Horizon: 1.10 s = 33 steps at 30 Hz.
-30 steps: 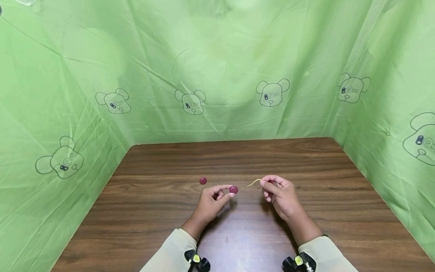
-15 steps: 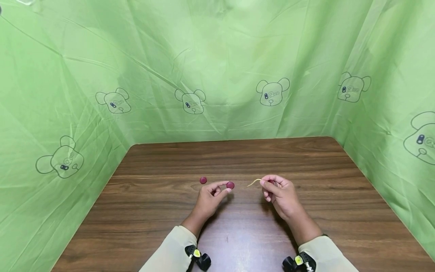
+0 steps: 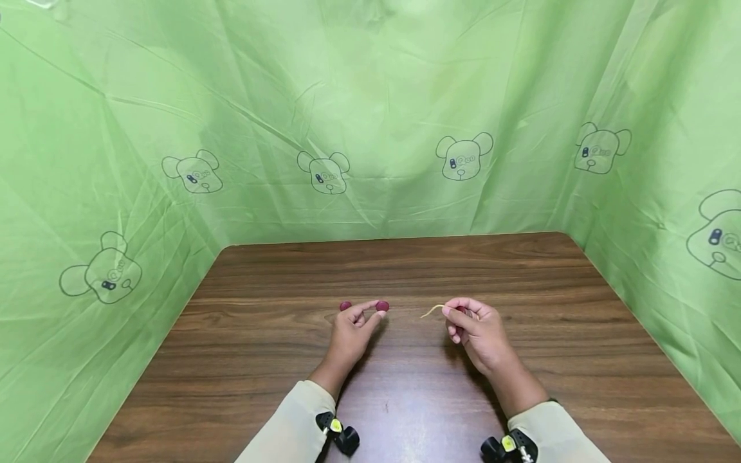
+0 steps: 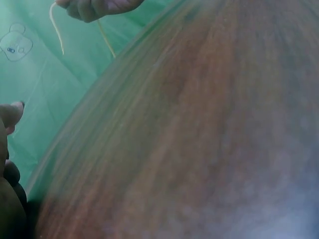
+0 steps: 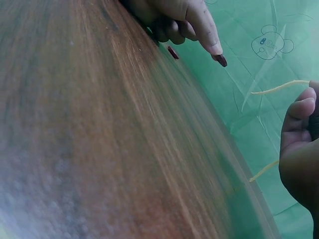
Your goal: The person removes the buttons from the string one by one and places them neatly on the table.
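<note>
My left hand (image 3: 348, 339) pinches a flat, dark red disc (image 3: 382, 306) between thumb and index finger, above the table. A second dark red disc (image 3: 345, 305) lies on the table just behind that hand, partly covered by it. Over to the right, my right hand (image 3: 476, 332) holds a thin yellow cord (image 3: 433, 310) at its fingertips, one end sticking out to the left. Something dark red (image 3: 461, 309) shows between the right fingers, mostly hidden. In the right wrist view another stretch of cord (image 5: 264, 171) hangs below that hand.
The brown wooden table (image 3: 399, 267) reaches back to a green cloth (image 3: 376, 83) printed with bear heads, which encloses it at the back and both sides. Small wrist cameras (image 3: 347, 441) are strapped over the sleeves.
My left hand has moved left and away from me with the disc it pinches, now near the disc on the table. The right hand and the cord have stayed in place.
</note>
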Each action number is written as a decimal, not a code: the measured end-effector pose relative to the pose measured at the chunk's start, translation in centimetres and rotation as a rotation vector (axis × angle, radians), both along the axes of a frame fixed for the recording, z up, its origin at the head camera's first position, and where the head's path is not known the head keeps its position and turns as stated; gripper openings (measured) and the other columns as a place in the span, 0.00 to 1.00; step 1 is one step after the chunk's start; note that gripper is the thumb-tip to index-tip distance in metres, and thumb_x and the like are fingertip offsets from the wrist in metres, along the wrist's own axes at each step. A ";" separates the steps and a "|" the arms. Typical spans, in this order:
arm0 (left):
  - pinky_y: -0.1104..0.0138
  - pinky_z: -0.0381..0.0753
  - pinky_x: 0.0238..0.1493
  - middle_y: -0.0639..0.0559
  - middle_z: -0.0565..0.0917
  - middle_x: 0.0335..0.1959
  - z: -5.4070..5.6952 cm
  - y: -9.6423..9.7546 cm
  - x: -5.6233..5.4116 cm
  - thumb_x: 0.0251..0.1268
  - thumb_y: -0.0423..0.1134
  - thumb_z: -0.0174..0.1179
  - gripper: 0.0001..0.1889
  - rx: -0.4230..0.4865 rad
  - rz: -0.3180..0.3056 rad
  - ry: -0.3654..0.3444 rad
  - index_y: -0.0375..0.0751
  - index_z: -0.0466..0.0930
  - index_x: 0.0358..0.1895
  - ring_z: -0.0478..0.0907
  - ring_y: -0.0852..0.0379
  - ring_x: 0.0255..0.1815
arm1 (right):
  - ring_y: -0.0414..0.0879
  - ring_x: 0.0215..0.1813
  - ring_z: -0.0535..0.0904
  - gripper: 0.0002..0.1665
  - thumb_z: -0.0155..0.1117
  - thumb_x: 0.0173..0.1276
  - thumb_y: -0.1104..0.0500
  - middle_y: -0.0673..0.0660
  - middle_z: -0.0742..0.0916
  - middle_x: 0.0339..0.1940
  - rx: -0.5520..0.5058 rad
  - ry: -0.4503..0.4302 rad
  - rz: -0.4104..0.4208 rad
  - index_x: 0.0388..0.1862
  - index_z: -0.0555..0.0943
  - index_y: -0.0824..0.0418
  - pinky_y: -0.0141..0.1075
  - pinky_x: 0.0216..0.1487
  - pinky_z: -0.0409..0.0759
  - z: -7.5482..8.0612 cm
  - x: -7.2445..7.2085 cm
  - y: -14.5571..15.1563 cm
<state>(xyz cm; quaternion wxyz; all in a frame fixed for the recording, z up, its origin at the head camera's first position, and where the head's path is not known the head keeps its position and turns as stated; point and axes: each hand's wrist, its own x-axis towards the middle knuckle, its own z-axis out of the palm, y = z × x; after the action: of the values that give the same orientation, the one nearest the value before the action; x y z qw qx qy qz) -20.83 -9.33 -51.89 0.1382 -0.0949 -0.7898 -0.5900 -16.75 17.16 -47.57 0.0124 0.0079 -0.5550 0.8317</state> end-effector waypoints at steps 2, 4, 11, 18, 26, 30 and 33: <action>0.76 0.53 0.20 0.60 0.60 0.15 0.0 0.0 -0.2 0.67 0.35 0.77 0.11 -0.005 0.035 0.020 0.39 0.95 0.51 0.53 0.74 0.16 | 0.37 0.24 0.77 0.02 0.74 0.72 0.68 0.46 0.86 0.26 0.001 -0.001 0.001 0.41 0.87 0.64 0.25 0.23 0.75 0.0 0.0 0.0; 0.76 0.53 0.20 0.61 0.60 0.14 -0.1 0.0 -0.4 0.66 0.35 0.78 0.11 -0.027 0.072 0.035 0.39 0.95 0.50 0.53 0.74 0.16 | 0.37 0.25 0.76 0.03 0.73 0.73 0.69 0.46 0.86 0.27 0.001 -0.003 0.003 0.40 0.87 0.63 0.25 0.23 0.75 -0.1 0.0 0.0; 0.75 0.54 0.19 0.63 0.61 0.13 0.2 -0.2 -0.6 0.66 0.36 0.78 0.12 -0.096 0.106 0.006 0.40 0.95 0.51 0.54 0.71 0.16 | 0.37 0.25 0.77 0.01 0.73 0.74 0.68 0.46 0.86 0.28 -0.002 0.002 0.005 0.41 0.87 0.65 0.25 0.23 0.75 -0.2 0.1 0.0; 0.74 0.54 0.18 0.62 0.62 0.12 0.5 -0.2 -1.1 0.67 0.38 0.76 0.13 -0.133 0.123 -0.060 0.40 0.95 0.52 0.55 0.69 0.15 | 0.37 0.25 0.76 0.02 0.72 0.73 0.70 0.46 0.86 0.27 -0.002 0.002 0.004 0.40 0.87 0.65 0.25 0.24 0.74 -0.1 0.0 -0.1; 0.74 0.54 0.17 0.64 0.63 0.12 0.4 0.2 -1.2 0.68 0.40 0.76 0.12 -0.173 0.153 -0.128 0.42 0.95 0.51 0.57 0.66 0.15 | 0.37 0.25 0.76 0.13 0.65 0.76 0.73 0.46 0.86 0.27 0.018 -0.011 0.015 0.37 0.88 0.57 0.25 0.24 0.74 -0.2 0.0 -0.2; 0.73 0.54 0.17 0.63 0.62 0.12 0.5 0.3 -1.3 0.68 0.40 0.76 0.12 -0.192 0.158 -0.146 0.41 0.95 0.51 0.57 0.65 0.15 | 0.37 0.24 0.76 0.12 0.65 0.75 0.73 0.46 0.86 0.27 0.025 -0.025 0.003 0.36 0.87 0.59 0.25 0.23 0.73 -0.2 0.0 -0.2; 0.72 0.54 0.17 0.63 0.63 0.12 0.6 0.4 -1.5 0.68 0.41 0.76 0.12 -0.227 0.175 -0.149 0.41 0.95 0.51 0.58 0.65 0.15 | 0.37 0.23 0.75 0.09 0.67 0.75 0.72 0.46 0.86 0.26 0.034 -0.035 -0.010 0.37 0.88 0.61 0.25 0.22 0.71 -0.1 0.0 -0.3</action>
<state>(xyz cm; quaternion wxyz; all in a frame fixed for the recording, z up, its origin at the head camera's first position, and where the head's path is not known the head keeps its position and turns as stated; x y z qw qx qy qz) -22.35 -8.98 -51.25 0.1187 0.0033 -0.8646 -0.4882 -16.73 16.91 -47.67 0.0067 -0.0094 -0.5692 0.8221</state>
